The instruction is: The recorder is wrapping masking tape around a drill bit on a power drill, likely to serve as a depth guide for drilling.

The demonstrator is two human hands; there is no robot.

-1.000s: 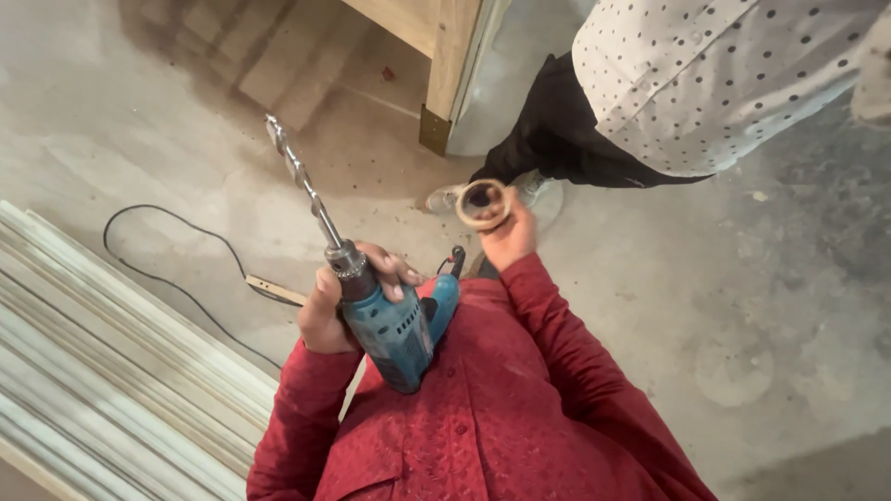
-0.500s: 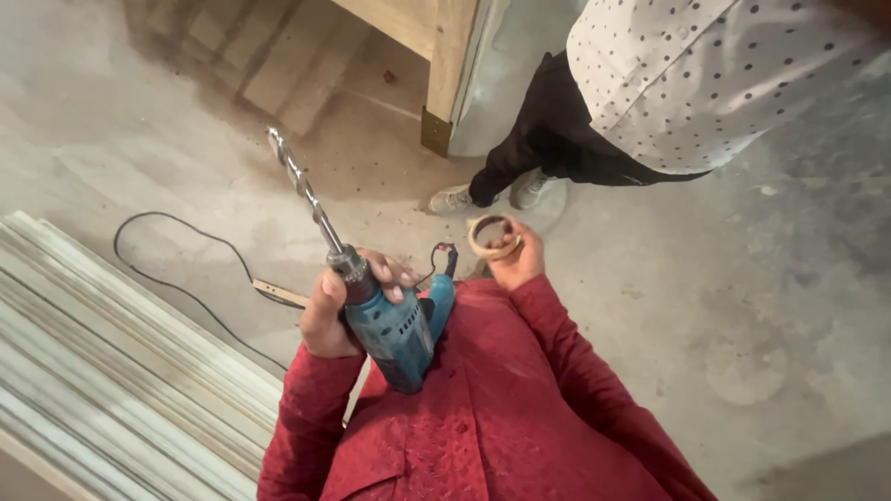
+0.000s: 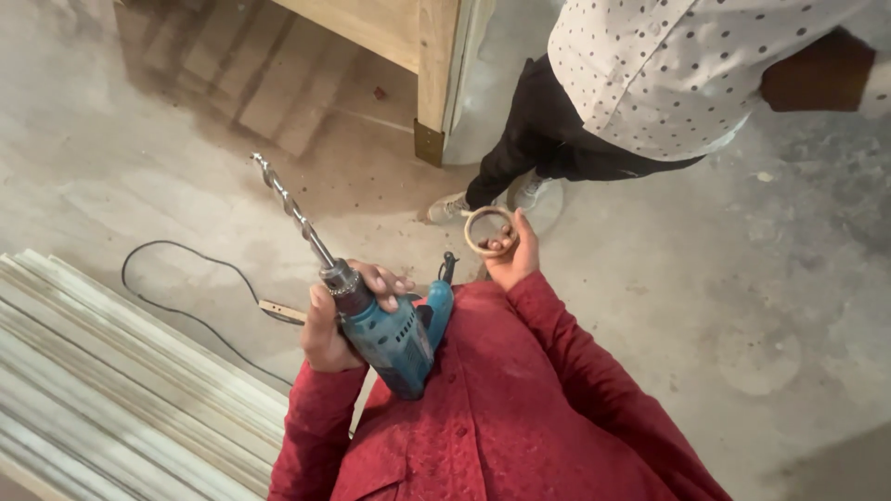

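Here the left hand (image 3: 327, 320) grips the blue drill (image 3: 390, 336); the right hand's (image 3: 512, 260) grip pinches a tape ring (image 3: 489, 231).

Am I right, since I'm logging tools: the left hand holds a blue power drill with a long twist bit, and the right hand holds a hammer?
Not quite. The head view shows the right hand holding a small tan ring, not a hammer. The left hand does hold the blue power drill with a long twist bit.

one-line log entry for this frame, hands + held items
left hand: grips blue drill, bit up-left | right hand: holds ring | bystander ahead
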